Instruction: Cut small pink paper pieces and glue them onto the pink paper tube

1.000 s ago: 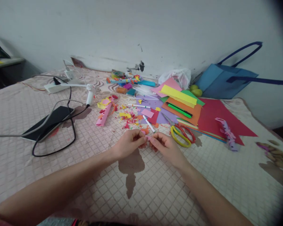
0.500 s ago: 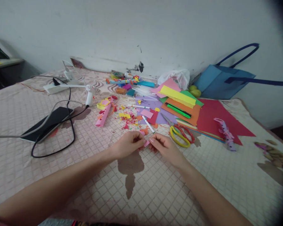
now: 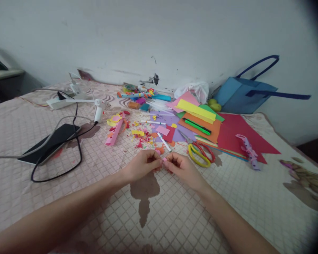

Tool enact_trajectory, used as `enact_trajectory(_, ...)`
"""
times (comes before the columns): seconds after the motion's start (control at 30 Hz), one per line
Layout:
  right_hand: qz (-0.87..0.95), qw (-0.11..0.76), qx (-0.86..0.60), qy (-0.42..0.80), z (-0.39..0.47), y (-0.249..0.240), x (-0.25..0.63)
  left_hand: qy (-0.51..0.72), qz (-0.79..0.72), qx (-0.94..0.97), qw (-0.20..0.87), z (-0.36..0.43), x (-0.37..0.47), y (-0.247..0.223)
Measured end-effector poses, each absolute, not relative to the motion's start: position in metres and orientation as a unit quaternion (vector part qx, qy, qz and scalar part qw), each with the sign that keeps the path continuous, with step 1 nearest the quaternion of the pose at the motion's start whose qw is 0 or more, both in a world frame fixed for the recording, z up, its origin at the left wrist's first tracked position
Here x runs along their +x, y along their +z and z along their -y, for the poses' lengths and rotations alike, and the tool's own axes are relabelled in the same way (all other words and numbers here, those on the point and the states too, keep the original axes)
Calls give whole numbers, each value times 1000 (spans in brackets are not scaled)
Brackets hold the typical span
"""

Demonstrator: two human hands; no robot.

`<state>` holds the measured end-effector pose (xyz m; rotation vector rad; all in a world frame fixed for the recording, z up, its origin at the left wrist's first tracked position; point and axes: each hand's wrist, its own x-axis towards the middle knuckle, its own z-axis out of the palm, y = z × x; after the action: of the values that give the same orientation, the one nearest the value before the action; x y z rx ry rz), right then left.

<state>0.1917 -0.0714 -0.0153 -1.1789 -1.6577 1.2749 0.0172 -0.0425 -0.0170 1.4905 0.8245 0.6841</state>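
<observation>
My left hand [image 3: 146, 163] and my right hand [image 3: 180, 165] meet above the table, fingertips pinched close together. Between them shows a small piece of pink paper [image 3: 164, 159], mostly hidden by the fingers. A white marker [image 3: 164, 141] lies just beyond the hands. To the right of my right hand rest scissors [image 3: 199, 155] with yellow and red handles, their blades on purple paper [image 3: 184, 132]. Paper scraps [image 3: 143, 137] in pink, yellow and red are strewn beyond my left hand. A rolled pink paper strip [image 3: 115, 133] with a yellow flower lies farther left.
Coloured sheets lie at the right, with a green cutter [image 3: 197, 127] on the orange paper [image 3: 212, 131]. A blue bag [image 3: 245, 94] stands behind them. At the left are a glue gun [image 3: 98, 110], a power strip [image 3: 66, 101] and a black tablet-like device [image 3: 53, 141] with cables.
My fingertips have drawn closer together, and less of the pink paper shows between them. The whole view has shifted slightly, with the table items keeping their places.
</observation>
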Motion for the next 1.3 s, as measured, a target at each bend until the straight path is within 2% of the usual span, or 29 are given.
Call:
enact_trajectory(0.47, 670, 379, -448, 455, 69, -15, 193, 319, -354, 668, 572, 45, 16, -19)
enact_trajectory(0.73, 663, 386, -472, 435, 70, -16, 188, 326, -368, 631, 600, 45, 19, -19)
enact_trajectory(0.83, 696, 365, -503, 360, 58, -11, 213, 332, -377, 602, 621, 43, 18, -18)
enact_trajectory(0.9, 695, 354, -585, 223, 47, -11, 243, 335, -387, 577, 636, 41, 17, -16)
enact_trajectory(1.0, 669, 275, -689, 56, 32, -20, 291, 346, -399, 543, 653, 40, 16, -14)
enact_trajectory(1.13, 666, 211, -715, 24, 23, -38, 323, 360, -404, 522, 659, 40, 15, -12)
enact_trajectory(1.3, 677, 205, -704, 60, 21, -46, 328, 362, -407, 510, 666, 39, 14, -12)
